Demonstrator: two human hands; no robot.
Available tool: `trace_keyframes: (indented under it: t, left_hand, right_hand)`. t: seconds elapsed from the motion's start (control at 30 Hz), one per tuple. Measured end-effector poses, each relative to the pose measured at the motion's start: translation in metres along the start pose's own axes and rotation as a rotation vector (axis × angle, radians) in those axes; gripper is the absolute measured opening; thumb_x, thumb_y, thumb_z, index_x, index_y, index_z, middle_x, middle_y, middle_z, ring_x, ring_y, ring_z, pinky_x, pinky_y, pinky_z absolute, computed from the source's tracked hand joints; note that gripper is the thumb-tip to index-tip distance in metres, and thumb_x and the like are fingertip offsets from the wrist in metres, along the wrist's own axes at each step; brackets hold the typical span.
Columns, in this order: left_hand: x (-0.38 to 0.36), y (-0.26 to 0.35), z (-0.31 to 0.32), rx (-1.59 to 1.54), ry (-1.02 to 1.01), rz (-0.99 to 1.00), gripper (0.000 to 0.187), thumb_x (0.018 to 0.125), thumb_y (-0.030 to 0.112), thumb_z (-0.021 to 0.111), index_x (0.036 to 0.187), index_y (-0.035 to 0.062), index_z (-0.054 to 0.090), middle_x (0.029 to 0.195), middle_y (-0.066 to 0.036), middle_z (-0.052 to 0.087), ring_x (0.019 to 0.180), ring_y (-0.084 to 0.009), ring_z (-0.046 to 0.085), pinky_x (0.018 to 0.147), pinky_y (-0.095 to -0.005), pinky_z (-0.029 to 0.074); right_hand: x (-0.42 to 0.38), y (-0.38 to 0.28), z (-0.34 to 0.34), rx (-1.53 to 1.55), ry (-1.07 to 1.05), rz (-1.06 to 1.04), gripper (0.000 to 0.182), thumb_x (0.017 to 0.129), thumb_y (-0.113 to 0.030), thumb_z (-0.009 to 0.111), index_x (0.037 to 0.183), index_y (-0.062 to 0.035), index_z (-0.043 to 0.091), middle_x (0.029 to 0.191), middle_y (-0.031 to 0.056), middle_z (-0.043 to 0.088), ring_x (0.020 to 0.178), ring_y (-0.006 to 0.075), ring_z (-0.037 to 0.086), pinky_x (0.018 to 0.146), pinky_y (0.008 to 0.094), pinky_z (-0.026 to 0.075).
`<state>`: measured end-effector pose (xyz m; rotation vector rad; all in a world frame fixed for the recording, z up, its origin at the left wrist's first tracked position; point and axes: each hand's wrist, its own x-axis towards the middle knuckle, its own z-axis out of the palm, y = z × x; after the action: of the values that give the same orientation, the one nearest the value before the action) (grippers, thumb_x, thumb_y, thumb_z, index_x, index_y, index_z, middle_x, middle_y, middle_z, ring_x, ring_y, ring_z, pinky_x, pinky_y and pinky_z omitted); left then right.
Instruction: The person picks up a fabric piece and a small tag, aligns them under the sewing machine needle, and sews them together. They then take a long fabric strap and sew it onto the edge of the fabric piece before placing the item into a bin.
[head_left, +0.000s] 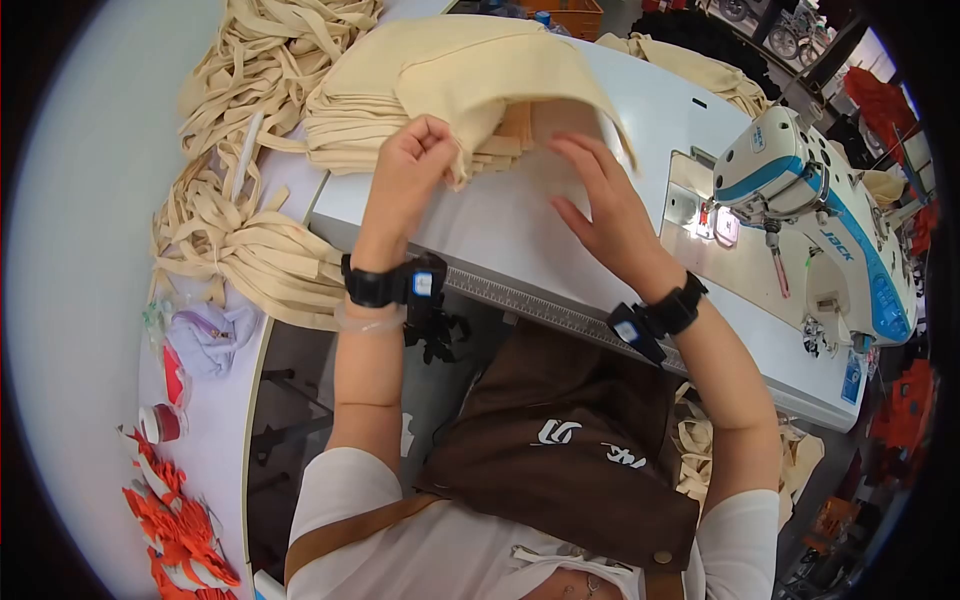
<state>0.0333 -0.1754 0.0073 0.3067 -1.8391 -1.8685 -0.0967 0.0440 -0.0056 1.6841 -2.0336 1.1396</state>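
Note:
A cream fabric panel (490,75) is lifted off a thick stack of like panels (350,130) on the sewing table. My left hand (415,165) is closed, pinching the panel's near left corner. To the right, my right hand (600,200) is raised with fingers apart, just below the panel's curved edge; I see no cloth between its fingers. Beyond that hand stands a white and blue sewing machine (800,190), its lamp lit by the needle area.
Bundles of cream straps (240,230) lie on the side table at left. Below them are a lilac pouch (210,335) and orange-red cloth (180,520). A ruler strip (530,300) runs along the table's front edge. More cream fabric (690,70) lies at the back right.

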Motion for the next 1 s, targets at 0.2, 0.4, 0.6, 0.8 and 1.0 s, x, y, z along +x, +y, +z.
trace_keyframes:
  t: [0.2, 0.4, 0.6, 0.8, 1.0]
  left_hand:
    - [-0.036, 0.001, 0.018, 0.191, -0.091, -0.144, 0.007, 0.088, 0.000, 0.064, 0.094, -0.0006, 0.064, 0.077, 0.000, 0.063, 0.065, -0.0044, 0.056, 0.058, -0.0204, 0.045]
    - [-0.035, -0.016, 0.040, 0.487, -0.212, 0.037, 0.024, 0.080, -0.002, 0.058, 0.103, 0.0031, 0.062, 0.080, 0.004, 0.055, 0.067, -0.0020, 0.048, 0.060, -0.0181, 0.039]
    - [-0.031, -0.032, 0.060, 0.326, -0.300, -0.007, 0.021, 0.081, 0.000, 0.060, 0.102, 0.0031, 0.060, 0.083, 0.005, 0.055, 0.070, -0.0022, 0.045, 0.064, -0.0173, 0.037]
    - [-0.030, -0.041, 0.069, 0.318, -0.229, -0.033, 0.020, 0.088, 0.011, 0.075, 0.101, 0.0025, 0.063, 0.084, 0.003, 0.062, 0.075, -0.0015, 0.054, 0.066, -0.0179, 0.044]
    - [-0.024, -0.051, 0.060, 0.184, -0.258, -0.053, 0.013, 0.095, 0.011, 0.069, 0.102, 0.0007, 0.066, 0.089, 0.002, 0.065, 0.083, -0.0021, 0.057, 0.072, -0.0189, 0.047]
  right_hand:
    - [0.007, 0.002, 0.018, 0.255, 0.134, 0.191, 0.039, 0.090, -0.013, 0.070, 0.122, -0.0004, 0.052, 0.115, 0.0156, 0.062, 0.108, 0.0316, 0.061, 0.093, 0.0393, 0.049]
    - [-0.001, 0.006, 0.021, 0.659, 0.065, 0.455, 0.038, 0.095, -0.023, 0.068, 0.118, 0.0042, 0.056, 0.111, 0.0151, 0.069, 0.098, 0.0237, 0.069, 0.087, 0.0346, 0.055]
    - [-0.010, 0.010, 0.018, 0.703, 0.004, 0.530, 0.037, 0.094, -0.018, 0.068, 0.118, 0.0063, 0.054, 0.111, 0.0162, 0.069, 0.101, 0.0226, 0.070, 0.087, 0.0334, 0.056]
    - [-0.019, 0.020, 0.022, 0.754, -0.002, 0.529, 0.036, 0.096, -0.013, 0.067, 0.121, 0.0073, 0.051, 0.115, 0.0158, 0.066, 0.105, 0.0218, 0.068, 0.090, 0.0334, 0.057]
    - [-0.022, 0.016, 0.014, 0.811, -0.091, 0.577, 0.040, 0.096, -0.012, 0.068, 0.126, 0.0066, 0.050, 0.119, 0.0133, 0.064, 0.108, 0.0202, 0.065, 0.092, 0.0331, 0.055]
